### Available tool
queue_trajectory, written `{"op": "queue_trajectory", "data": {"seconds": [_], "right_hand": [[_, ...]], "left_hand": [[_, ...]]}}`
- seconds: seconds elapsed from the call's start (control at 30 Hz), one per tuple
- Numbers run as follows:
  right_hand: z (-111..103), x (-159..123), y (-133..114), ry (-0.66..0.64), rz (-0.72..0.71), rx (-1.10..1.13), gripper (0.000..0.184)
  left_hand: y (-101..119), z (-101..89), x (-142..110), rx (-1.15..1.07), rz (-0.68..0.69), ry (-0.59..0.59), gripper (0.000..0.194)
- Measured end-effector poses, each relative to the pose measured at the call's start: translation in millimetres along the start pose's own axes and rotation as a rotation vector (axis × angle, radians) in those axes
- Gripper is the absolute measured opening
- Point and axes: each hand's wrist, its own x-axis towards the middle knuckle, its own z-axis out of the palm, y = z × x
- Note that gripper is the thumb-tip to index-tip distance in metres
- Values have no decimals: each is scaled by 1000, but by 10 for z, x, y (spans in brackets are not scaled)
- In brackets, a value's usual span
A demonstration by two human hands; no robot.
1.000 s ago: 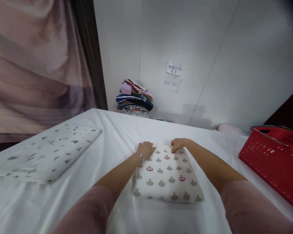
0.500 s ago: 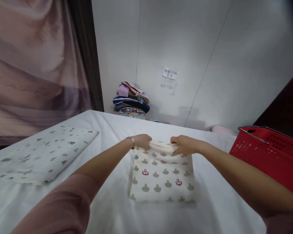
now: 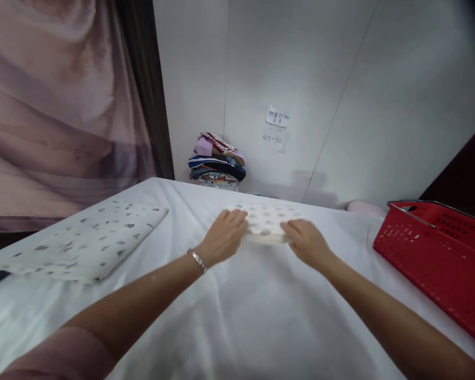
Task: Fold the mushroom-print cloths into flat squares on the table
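A folded cream cloth (image 3: 267, 217) with a small grey print lies in front of me toward the far side of the table, its near edge pale and slightly blurred. My left hand (image 3: 226, 235), a silver bracelet at its wrist, has its fingers curled on the near left corner of this cloth. At the near right corner, my right hand (image 3: 304, 237) pinches it between thumb and fingers. Off to the left, a larger folded cloth (image 3: 98, 240) with scattered small grey motifs rests flat, touched by neither hand.
A white sheet (image 3: 257, 311) covers the table. On the right stands a red plastic basket (image 3: 431, 264) with a metal handle. Folded fabrics form a stack (image 3: 217, 161) by the wall beyond the table. Two handwritten paper notes (image 3: 275, 126) hang there. A pinkish curtain (image 3: 55, 116) drapes at left.
The cream cloth's near part has gone away from me, leaving a smaller, shallower folded shape at the far side. My hands now hold its near edge instead of its far edge.
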Motion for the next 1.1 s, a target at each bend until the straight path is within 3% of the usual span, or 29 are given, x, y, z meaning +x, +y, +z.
{"op": "queue_trajectory", "data": {"seconds": [0.1, 0.2, 0.33, 0.53, 0.8, 0.97, 1.1], "right_hand": [[551, -524, -227, -136, -91, 92, 40], [761, -834, -350, -177, -44, 180, 45], [632, -882, -346, -208, 17, 324, 49], [462, -699, -344, -283, 243, 552, 29], [573, -553, -357, -313, 202, 547, 20], [585, -611, -376, -220, 256, 554, 25], [586, -719, -431, -172, 138, 435, 26]], "left_hand": [[233, 536, -486, -53, 20, -174, 29], [356, 781, -771, -114, -29, -231, 30], [365, 711, -855, -237, -41, -194, 34], [333, 616, -742, -382, -152, -142, 27], [358, 693, -623, -342, -131, -221, 22], [341, 664, -606, -327, -66, -241, 24], [357, 683, -622, -284, -64, -217, 29]]}}
